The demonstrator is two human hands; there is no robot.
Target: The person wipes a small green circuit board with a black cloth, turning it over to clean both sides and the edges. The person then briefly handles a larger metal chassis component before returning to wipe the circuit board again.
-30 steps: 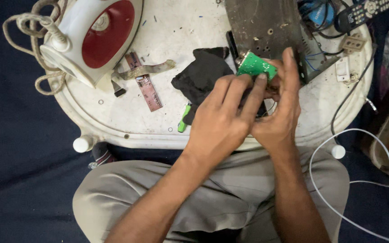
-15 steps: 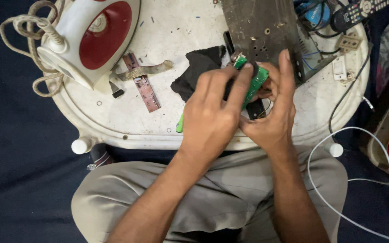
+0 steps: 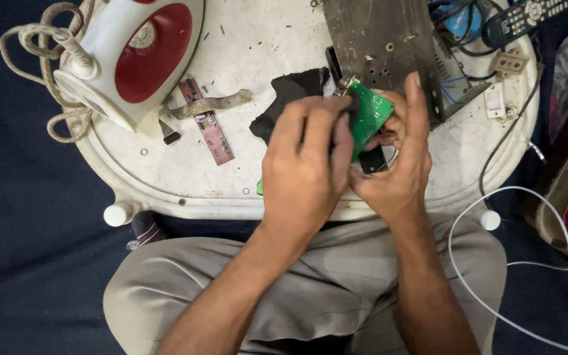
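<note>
Both hands meet over the near edge of a round white tabletop (image 3: 244, 39), towards its right side, and together they hold a small green circuit board (image 3: 370, 113). The left hand (image 3: 307, 161) lies knuckles-up, its fingers curled onto the board's left side and covering much of it; how firmly they pinch it cannot be told, since the fingertips are tucked out of sight. The right hand (image 3: 399, 164) cups the board from the right and below, fingers closed behind it with one finger standing up along its right edge. A small dark part (image 3: 372, 160) shows between the palms under the board, too hidden to identify. A sliver of something green (image 3: 260, 188) peeks out from beneath the left hand near the table's near edge. Behind the left hand a black cloth (image 3: 290, 98) lies on the tabletop, partly covered. At the far left edge rests a white and red clothes iron (image 3: 133, 56) with its coiled cord (image 3: 37, 46) hanging off the rim. Near it lie a narrow brown circuit strip (image 3: 206, 128) and a grey ribbon piece (image 3: 212, 104). A dark perforated metal chassis (image 3: 379, 39) runs off the top of the view at the far right edge, with a remote control (image 3: 524, 18) beyond it, cut off. A white cable (image 3: 527, 197) loops off the table's right side.
</note>
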